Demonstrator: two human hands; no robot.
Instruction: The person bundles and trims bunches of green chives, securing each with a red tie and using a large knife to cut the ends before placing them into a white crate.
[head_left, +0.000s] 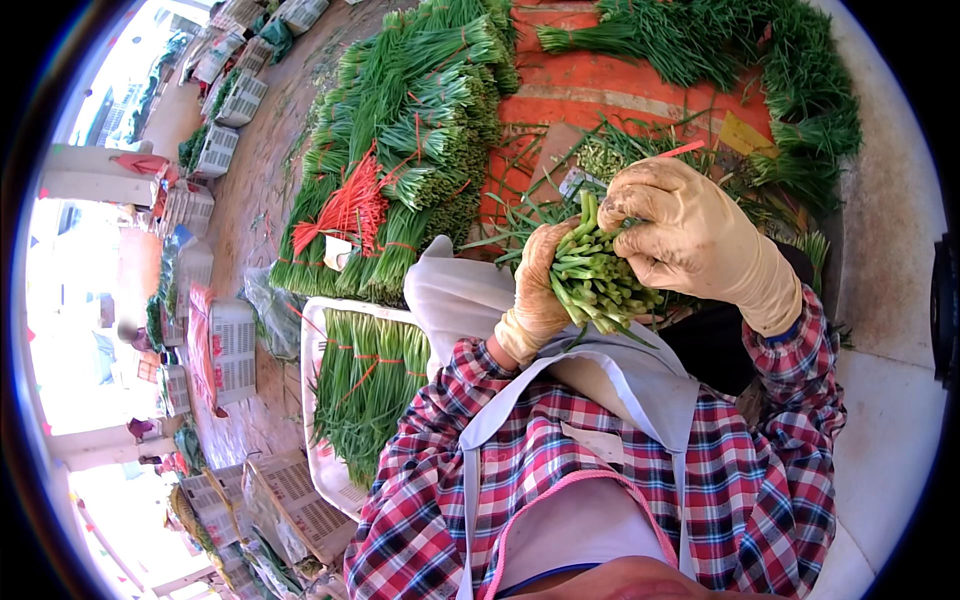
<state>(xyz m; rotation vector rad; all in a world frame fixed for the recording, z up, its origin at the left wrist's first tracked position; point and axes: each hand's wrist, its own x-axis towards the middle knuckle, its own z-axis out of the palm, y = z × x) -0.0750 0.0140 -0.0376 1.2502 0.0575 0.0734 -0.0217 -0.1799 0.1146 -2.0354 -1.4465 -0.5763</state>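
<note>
In front of my lap, my left hand (538, 289), in a stained cream rubber glove, is wrapped around a bundle of green vegetable stalks (600, 281). The cut ends of the stalks point up towards me; a few stand higher than the others. My right hand (671, 232), gloved alike, has its fingers curled against the upper right of these ends. What lies between those fingers is hidden. Just beyond the right hand, a red strip (681, 148) sticks out. Loose green leaves (517, 217) and trimmings lie below the bundle.
Tied green bundles (420, 127) are piled high ahead left, with red ties (349, 202) on top. A white crate (307, 375) of bundles stands at my left. Loose greens (810, 112) lie on an orange sheet (570, 64). Stacked crates (232, 345) stand farther left.
</note>
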